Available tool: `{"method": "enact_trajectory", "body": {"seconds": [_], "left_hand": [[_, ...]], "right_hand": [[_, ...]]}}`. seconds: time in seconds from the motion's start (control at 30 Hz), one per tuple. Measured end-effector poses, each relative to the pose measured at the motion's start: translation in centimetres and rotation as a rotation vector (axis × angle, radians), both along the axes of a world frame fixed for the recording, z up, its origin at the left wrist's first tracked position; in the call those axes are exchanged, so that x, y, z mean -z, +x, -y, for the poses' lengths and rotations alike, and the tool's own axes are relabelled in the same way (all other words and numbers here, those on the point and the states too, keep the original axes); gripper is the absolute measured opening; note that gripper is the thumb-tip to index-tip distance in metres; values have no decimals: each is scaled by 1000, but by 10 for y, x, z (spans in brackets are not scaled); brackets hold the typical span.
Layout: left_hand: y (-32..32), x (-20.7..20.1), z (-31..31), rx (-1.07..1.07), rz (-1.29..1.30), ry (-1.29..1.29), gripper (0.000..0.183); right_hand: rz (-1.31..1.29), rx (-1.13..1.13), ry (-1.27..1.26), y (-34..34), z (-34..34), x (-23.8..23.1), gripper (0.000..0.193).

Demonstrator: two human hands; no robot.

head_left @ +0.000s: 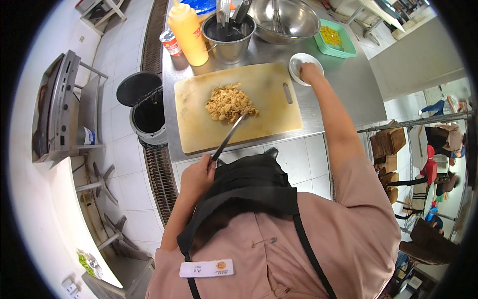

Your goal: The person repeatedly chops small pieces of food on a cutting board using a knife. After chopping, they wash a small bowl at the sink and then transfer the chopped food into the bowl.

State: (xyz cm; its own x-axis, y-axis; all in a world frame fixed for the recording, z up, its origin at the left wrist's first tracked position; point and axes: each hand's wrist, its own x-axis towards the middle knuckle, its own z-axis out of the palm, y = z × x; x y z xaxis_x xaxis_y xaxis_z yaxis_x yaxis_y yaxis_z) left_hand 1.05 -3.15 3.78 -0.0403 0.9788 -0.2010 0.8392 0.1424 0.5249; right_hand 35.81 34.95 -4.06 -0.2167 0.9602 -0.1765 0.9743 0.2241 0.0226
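While the left hand (197,175) has its grip closed around the handle of a knife (229,135), the blade slants up and to the right, tip right at the near edge of a pile of chopped tan food (226,102). Can't really say what the food is, tbh. The right hand (312,74) is over at a small white bowl (294,64), fingers bent down inside the rim, so I can't tell how far open that grip is or whether it's got anything.

The pile sits around the middle of a yellowish cutting board (274,117), and the bowl is just past the board's far right corner on the steel tabletop (343,79). Behind the board there's a yellow squeeze bottle (189,37) with a red-and-white can (172,44) beside it, then a metal pot (229,49) full of utensils. Further right, a big mixing bowl (303,27) with a whisk (277,20) in it, plus a light green tub (343,53) of chopped yellow stuff. Off left on the floor, a bin (149,137) with its black lid (135,88) open.
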Motion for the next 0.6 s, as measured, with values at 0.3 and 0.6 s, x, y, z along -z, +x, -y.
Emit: {"method": "enact_trajectory", "body": {"seconds": [0.3,0.6], "left_hand": [[34,20,-32,172,70,-171,23],[23,51,-51,138,28,-29,21]], "right_hand": [[-153,23,63,2,-2,-6,24],[-712,10,105,-69,129,-49,23]]}}
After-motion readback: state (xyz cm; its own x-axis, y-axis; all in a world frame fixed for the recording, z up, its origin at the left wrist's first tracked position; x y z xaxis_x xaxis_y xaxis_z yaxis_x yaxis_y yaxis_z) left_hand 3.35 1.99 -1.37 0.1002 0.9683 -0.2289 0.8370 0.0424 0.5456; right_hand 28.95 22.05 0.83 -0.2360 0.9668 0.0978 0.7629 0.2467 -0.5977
